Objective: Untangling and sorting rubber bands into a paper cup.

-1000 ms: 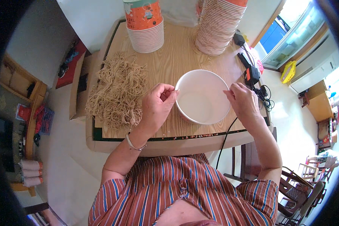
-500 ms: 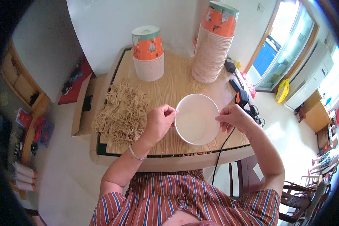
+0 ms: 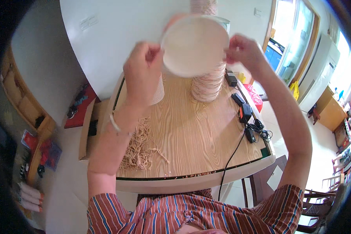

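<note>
A round white-lined paper tub [image 3: 195,46] is up in the air above the far part of the table, its open mouth facing me. Orange shows on its outside at the upper left. My left hand [image 3: 142,70] pinches the rim on one side. On the opposite side, the fingers of my right hand [image 3: 243,50] close on the rim, slightly blurred. Behind and below the tub stands a tall stack of paper tubs [image 3: 208,85], its middle hidden. A shorter stack [image 3: 158,91] is mostly covered by my left hand and wrist.
Tangled beige strands [image 3: 138,150] lie on the wood-patterned table [image 3: 179,128], partly behind my left forearm. Black adapters [image 3: 245,113] and cables [image 3: 257,126] sit along the right edge. A cardboard box [image 3: 87,132] is at the left, and a wall [image 3: 109,39] rises behind.
Both hands have lifted the tub up and away from me, from near the table's front toward the stacks. The view has shifted too.
</note>
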`<move>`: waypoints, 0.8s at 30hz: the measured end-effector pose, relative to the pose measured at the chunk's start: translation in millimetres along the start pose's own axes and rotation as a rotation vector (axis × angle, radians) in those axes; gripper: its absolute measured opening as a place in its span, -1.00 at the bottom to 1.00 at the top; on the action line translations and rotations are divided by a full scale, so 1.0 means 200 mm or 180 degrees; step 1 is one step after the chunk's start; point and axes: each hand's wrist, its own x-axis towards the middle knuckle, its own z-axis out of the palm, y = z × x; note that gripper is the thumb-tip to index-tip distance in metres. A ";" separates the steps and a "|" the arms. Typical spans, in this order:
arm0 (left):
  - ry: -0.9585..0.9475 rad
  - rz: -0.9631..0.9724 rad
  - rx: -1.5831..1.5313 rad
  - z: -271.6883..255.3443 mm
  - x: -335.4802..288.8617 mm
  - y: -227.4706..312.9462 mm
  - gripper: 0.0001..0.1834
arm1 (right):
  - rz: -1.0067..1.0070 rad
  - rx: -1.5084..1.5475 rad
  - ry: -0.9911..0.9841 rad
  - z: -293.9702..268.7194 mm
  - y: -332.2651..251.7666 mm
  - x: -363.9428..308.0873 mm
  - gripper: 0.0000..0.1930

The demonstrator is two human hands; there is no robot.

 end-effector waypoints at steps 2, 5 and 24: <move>0.0405 0.0885 0.0255 0.05 0.21 0.00 -0.90 | -0.0508 -0.0061 0.0142 -0.07 -0.03 0.18 -0.85; 0.0655 0.1423 0.0341 0.18 0.51 -0.01 -0.88 | -0.1103 -0.0257 0.0356 -0.21 0.06 0.51 -0.81; 0.0556 0.2322 0.0424 0.98 0.94 -0.42 -0.88 | -0.0631 0.1023 0.0771 -0.31 0.84 1.23 -0.85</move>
